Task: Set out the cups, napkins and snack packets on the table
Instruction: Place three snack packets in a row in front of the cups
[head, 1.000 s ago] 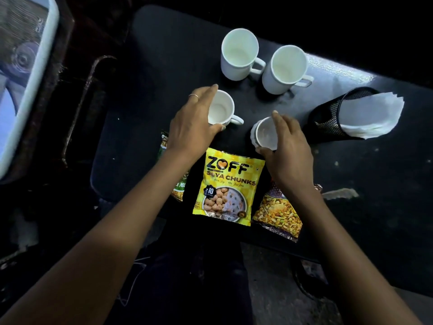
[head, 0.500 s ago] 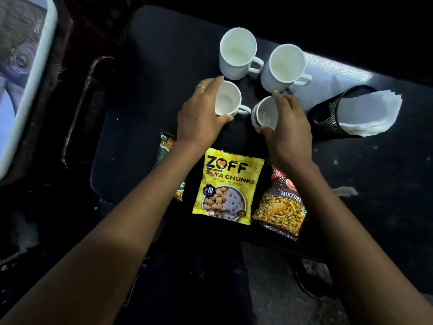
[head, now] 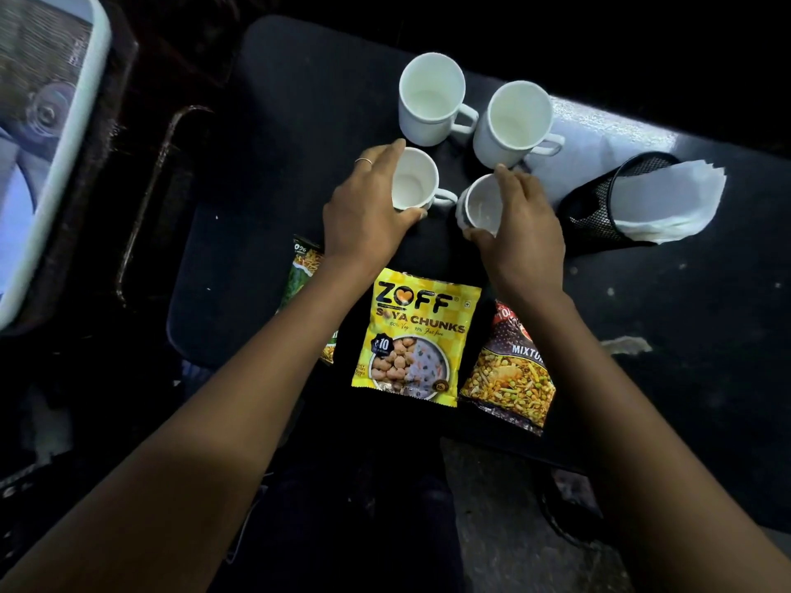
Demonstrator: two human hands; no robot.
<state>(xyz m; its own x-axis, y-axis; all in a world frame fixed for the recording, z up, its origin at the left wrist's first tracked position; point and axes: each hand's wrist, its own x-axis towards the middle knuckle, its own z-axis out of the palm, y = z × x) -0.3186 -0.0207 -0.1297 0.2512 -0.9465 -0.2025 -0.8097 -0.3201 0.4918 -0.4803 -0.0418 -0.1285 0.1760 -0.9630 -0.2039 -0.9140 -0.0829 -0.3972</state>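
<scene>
Nearest the person, three snack packets lie in a row along the near edge of the dark table (head: 239, 267): a green packet (head: 304, 271) on the left, mostly hidden under the left forearm, a yellow soya chunks packet (head: 417, 336) in the middle, and a dark mixture packet (head: 509, 370) on the right, partly covered by the right forearm. Just beyond them, the left hand (head: 364, 211) curls round a small white cup (head: 414, 179), thumb on its near side and fingers on its far left side; a ring shows on one finger. Beside it, the right hand (head: 520, 226) grips another small white cup (head: 481, 203), fingers arched over its far rim and thumb against its near side. Both cups stand upright on the table, close together, the left one's handle pointing toward the right one. To the right, a black mesh holder (head: 599, 207) leans over with white napkins (head: 667, 199) sticking out. Farthest away stand two larger white mugs, the left mug (head: 430, 102) and the right mug (head: 513, 119), side by side and upright.
</scene>
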